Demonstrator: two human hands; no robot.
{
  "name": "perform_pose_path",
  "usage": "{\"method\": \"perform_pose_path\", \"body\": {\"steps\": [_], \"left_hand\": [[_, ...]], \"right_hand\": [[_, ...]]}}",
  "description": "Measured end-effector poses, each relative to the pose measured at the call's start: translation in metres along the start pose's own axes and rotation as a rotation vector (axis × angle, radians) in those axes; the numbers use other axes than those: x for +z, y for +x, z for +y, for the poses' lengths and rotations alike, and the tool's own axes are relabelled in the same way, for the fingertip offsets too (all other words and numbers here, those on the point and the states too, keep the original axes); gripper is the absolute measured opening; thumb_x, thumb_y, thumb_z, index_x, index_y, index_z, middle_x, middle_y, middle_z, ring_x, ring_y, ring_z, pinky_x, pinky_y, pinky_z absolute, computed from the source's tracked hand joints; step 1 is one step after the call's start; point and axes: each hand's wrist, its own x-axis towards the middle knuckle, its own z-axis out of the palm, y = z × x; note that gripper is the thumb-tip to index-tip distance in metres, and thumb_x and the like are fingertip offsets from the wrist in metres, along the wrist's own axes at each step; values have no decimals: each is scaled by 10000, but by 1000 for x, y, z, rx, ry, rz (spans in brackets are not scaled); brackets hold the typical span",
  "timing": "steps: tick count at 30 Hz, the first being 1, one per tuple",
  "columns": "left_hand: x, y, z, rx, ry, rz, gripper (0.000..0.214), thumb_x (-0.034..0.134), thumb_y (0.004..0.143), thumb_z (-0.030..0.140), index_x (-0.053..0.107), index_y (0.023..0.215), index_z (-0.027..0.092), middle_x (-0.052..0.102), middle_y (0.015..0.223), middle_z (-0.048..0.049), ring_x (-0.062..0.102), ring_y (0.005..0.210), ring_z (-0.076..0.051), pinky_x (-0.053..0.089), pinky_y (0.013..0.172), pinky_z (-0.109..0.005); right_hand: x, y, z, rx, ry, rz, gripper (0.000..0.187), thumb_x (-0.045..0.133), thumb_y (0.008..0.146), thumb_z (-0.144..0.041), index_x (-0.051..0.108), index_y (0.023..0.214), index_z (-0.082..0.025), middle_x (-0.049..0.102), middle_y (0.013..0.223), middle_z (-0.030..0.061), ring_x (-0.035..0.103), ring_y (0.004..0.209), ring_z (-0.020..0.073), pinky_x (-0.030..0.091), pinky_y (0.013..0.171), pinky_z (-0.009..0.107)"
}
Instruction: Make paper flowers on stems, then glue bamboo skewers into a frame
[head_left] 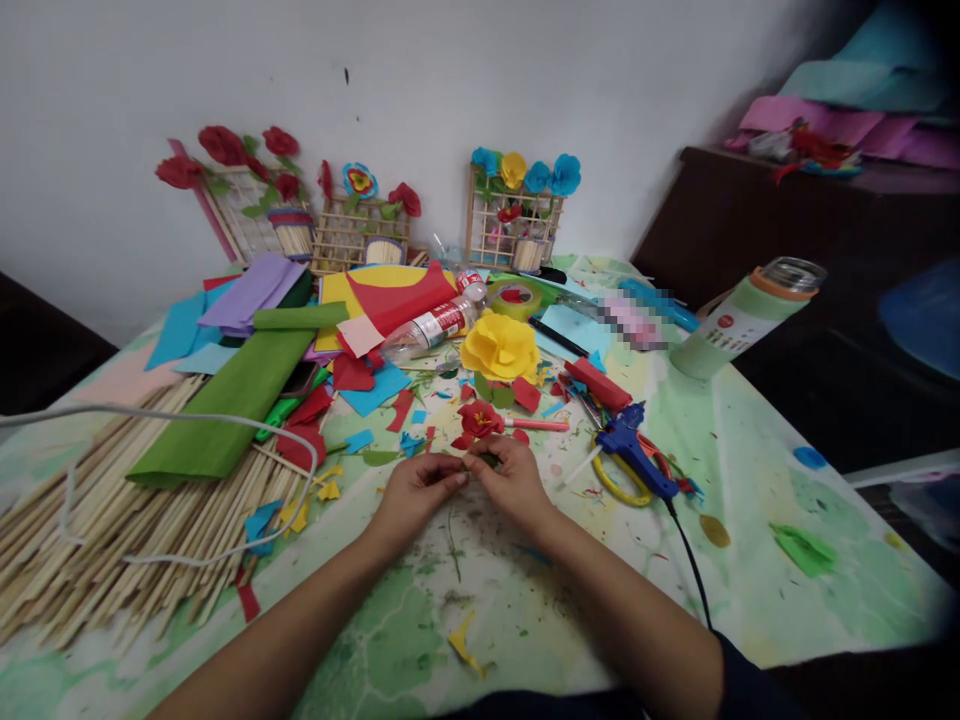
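My left hand [426, 492] and my right hand [514, 485] meet over the middle of the table, thumbs and fingers pinched together. Between them is a red paper flower [480, 420], its open petals facing away just beyond my fingertips. A bit of green shows at the right fingers, and a thin green stem [454, 545] trails down below the left hand. The exact grip point is hidden by the fingers. Past the flower lies a big yellow paper flower [500, 346] with green paper leaves. A red-and-white pen [538, 425] lies right of the red flower.
A blue glue gun [637, 452] rests over yellow-handled scissors [619, 485] at right. Left are bamboo sticks [150, 540], green paper [225, 410] and a white cable [311, 450]. A plastic bottle [435, 325], a green flask [739, 325] and flower-decked stick frames [360, 235] stand farther back.
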Motion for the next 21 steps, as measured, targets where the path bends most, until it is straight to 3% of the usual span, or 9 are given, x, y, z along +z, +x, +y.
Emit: {"method": "perform_pose_path", "body": {"steps": [6, 12, 21], "left_hand": [[-2, 1, -1, 159, 78, 35, 123, 693, 676, 264, 729, 775, 202, 690, 912, -62, 619, 886, -205, 466, 826, -326], [0, 0, 1, 9, 4, -4, 177, 684, 676, 294, 719, 815, 189, 713, 787, -44, 630, 728, -188, 479, 696, -294], [-1, 0, 2, -4, -27, -110, 186, 667, 700, 301, 704, 836, 180, 651, 668, -15, 569, 599, -140, 452, 580, -247]], "right_hand": [[-1, -1, -1, -8, 7, 8, 107, 583, 744, -251, 654, 682, -200, 652, 662, 16, 590, 649, 167, 441, 617, 271], [0, -2, -2, 8, 5, 19, 96, 584, 740, -235, 651, 685, -193, 653, 672, 17, 588, 654, 165, 439, 613, 268], [0, -1, 1, 16, 6, 37, 128, 578, 758, -265, 639, 672, -193, 615, 637, 9, 547, 618, 155, 414, 577, 263]]}}
